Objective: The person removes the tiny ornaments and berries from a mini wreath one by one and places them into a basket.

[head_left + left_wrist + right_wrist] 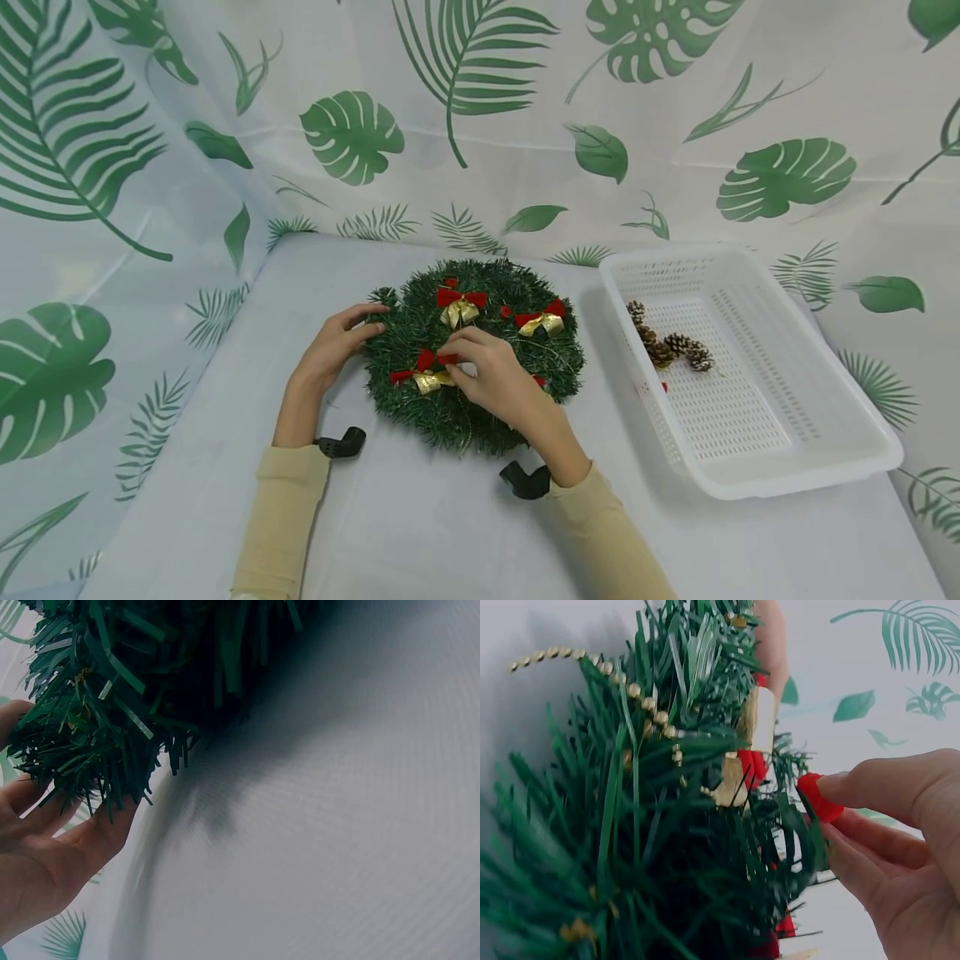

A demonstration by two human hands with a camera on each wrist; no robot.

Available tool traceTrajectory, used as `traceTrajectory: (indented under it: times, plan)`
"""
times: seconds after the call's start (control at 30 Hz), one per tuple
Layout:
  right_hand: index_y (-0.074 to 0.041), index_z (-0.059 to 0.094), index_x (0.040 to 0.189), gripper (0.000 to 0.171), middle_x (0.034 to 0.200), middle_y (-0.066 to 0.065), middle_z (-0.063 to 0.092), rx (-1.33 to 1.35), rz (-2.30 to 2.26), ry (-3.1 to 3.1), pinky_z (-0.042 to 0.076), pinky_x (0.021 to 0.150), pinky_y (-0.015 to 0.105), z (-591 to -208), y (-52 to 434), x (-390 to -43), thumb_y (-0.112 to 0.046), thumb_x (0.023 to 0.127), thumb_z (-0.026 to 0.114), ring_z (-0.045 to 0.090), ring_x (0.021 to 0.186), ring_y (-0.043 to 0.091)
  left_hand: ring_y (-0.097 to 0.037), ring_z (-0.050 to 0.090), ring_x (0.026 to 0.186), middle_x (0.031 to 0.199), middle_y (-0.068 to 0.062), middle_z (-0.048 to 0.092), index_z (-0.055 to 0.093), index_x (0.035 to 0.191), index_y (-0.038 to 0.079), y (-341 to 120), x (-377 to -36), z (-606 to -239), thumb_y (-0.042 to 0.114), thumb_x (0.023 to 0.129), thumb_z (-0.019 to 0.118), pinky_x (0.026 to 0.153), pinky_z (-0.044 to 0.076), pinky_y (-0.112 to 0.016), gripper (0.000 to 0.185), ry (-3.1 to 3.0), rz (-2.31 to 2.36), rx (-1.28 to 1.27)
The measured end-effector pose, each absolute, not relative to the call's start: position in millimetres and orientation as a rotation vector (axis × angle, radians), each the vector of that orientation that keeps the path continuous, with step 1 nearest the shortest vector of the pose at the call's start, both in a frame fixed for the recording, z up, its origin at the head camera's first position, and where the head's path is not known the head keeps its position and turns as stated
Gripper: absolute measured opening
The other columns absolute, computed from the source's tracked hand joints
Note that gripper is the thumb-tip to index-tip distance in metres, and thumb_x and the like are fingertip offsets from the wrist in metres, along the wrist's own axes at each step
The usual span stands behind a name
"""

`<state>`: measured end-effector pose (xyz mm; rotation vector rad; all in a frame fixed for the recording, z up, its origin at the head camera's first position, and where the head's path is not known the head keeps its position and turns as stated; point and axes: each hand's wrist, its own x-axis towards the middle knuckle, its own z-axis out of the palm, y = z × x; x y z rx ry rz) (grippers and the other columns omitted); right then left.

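A round green tinsel wreath (480,417) lies on the white table, dressed with red bows, gold bows and a gold bead string (634,690). At its left edge my left hand (330,346) grips a tuft, thumb and fingers on either side of it. The left wrist view shows the fingers (101,832) partly hidden behind the tinsel. Over the wreath's middle, my right hand (495,375) pinches a small red bow (821,799) between thumb and fingers. Beside it sits a red and gold bow (430,381); another red and gold bow (460,307) is farther back.
To the right stands a white plastic basket (795,467). Several brown pine cones (660,350) and a bit of red lie in its left part. A leaf-printed curtain (525,183) hangs behind and along the left of the table (420,517).
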<state>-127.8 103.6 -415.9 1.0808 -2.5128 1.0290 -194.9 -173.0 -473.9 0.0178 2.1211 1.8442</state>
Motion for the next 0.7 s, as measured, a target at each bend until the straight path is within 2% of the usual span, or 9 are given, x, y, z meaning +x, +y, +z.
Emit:
traceTrajectory:
  times: [0.4,0.7]
  plan:
    - [0.004,0.075,0.108,0.022,0.112,0.018,0.070,1.044,0.954,-2.525,0.061,0.079,0.033,-414.7,117.7,-126.3,0.007,0.086,0.077,0.073,0.094,0.028,-0.035,0.045,0.137,0.165,-0.006,0.033,0.055,0.149,0.013,-173.7,-194.5,-474.0,0.026,0.103,0.064,0.100,0.041,-0.046,0.048,2.123,1.845,0.018]
    - [0.002,0.075,0.109,0.025,0.113,0.017,0.070,1.004,0.889,-2.596,0.062,0.078,0.036,-407.6,132.7,-127.0,0.007,0.085,0.079,0.073,0.093,0.028,-0.036,0.042,0.142,0.166,-0.006,0.033,0.055,0.148,0.014,-174.0,-195.9,-476.6,0.029,0.103,0.065,0.113,0.036,-0.057,0.049,2.123,1.844,0.021]
